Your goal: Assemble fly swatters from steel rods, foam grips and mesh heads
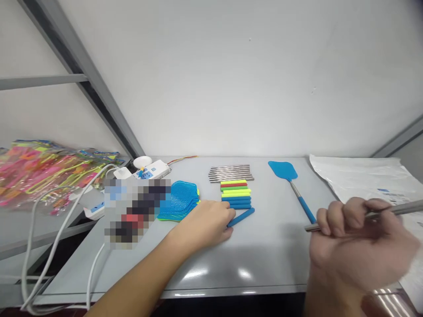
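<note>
One end of the metal rod (407,207) is cut off by the right edge of the view, and its middle is partly hidden in the curled fingers of the slightly blurred right hand (360,246), by which the blue swatter's (283,170) lower end seems covered; the mesh heads (183,197) are partly masked by pixelation. A blue tube (243,215) is pinched at its near end by the left hand (208,222), angled rightward from the fingertips over the bench (264,251), just nearer than the coloured tubes (235,193)

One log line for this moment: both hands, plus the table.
left hand: pinching blue tube | right hand: holding metal rod | table: row of rods behind coloured tubes; blue swatter to their right
</note>
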The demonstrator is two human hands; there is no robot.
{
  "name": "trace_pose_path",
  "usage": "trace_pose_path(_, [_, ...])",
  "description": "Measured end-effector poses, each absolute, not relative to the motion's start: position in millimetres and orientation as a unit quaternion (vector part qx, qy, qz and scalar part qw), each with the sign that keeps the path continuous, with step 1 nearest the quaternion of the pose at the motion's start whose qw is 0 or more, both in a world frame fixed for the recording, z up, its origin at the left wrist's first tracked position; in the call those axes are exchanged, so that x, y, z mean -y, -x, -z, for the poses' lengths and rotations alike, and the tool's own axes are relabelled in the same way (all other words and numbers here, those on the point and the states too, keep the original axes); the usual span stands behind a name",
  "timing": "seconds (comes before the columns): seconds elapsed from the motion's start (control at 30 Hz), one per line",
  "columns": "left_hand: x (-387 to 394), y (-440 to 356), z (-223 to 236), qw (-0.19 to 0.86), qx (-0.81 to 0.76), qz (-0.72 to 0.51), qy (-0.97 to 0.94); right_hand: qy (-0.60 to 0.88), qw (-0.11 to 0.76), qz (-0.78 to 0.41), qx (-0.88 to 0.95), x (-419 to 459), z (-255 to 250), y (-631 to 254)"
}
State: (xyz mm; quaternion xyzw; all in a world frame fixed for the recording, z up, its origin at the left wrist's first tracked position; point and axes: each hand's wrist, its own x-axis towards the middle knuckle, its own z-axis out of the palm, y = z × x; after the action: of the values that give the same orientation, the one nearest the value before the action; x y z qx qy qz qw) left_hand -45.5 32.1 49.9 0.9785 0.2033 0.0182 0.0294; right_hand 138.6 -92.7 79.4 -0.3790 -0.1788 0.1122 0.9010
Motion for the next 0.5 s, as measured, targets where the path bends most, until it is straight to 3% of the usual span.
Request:
trace_pose_path(0.17, [-30.7, 45.0, -61.5, 0.084, -0.196, -0.035, -0.976, 0.370, 0.893, -0.187, 0.175, 83.5, -70.8, -124.3])
trace_pose_path(0.5, [-22.8, 37.2, -58.3, 0.203, -0.112, -0.239, -0.943, 0.364, 0.871, -0.260, 0.201, 81.9, -56.4, -110.2])
